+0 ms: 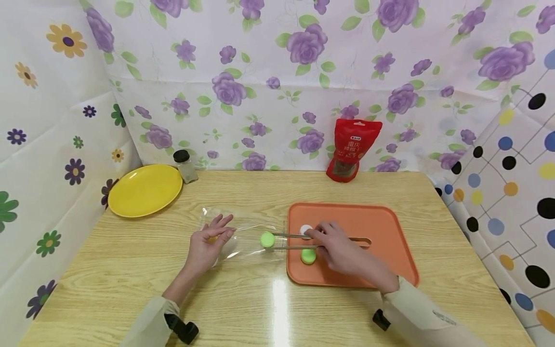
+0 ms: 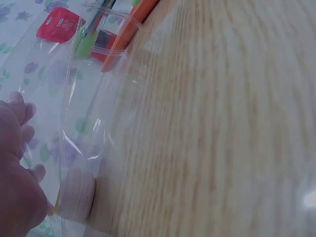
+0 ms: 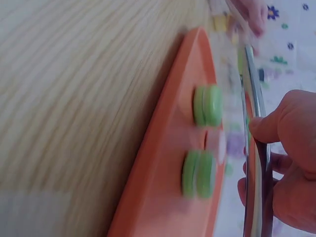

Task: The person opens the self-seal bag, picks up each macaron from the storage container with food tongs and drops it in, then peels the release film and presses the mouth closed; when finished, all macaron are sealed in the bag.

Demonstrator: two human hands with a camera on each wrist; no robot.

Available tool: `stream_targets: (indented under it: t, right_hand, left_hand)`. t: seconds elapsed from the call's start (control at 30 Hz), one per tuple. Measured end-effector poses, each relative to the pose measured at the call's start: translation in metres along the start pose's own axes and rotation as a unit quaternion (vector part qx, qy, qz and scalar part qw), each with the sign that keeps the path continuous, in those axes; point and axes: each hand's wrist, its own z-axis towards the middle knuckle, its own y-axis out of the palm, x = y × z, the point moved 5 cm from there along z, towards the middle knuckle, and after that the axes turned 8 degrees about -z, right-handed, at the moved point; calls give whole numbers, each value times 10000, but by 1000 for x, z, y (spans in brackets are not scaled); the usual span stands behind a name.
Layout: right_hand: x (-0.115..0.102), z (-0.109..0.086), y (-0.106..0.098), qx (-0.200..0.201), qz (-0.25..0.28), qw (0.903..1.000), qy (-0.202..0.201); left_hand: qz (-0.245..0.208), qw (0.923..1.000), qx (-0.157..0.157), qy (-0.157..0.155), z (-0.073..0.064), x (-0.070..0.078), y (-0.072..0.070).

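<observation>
Polished metal tongs (image 3: 256,98) gleam, clear plastic bag (image 1: 238,252) glints, tray (image 1: 368,218) looks smooth and matt, wood-grain tabletop (image 1: 130,262) shines!

We reach forward with both arms (image 1: 178,289).
Our left hand (image 1: 204,245) pinches between thumb and finger, other fingers raised; our right hand (image 1: 340,248), back upward, curls in a grip near the left edge of the tray (image 1: 373,219).
</observation>
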Motion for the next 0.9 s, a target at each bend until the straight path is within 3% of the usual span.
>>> stream_targets:
  t: [0.43,0.7,0.9]
  right_hand:
    - [-43,63,27,-196,-207,9996,-6]
    - [-54,84,41,135,-224,9997,35]
    - [-59,94,49,-7,-83,9995,312]
  left_hand:
    - [-99,9999,10,17,1,-1,-3]
    - [-35,10000,26,58,1,2,-2]
    - [-65,9999,85,83,1,3,0]
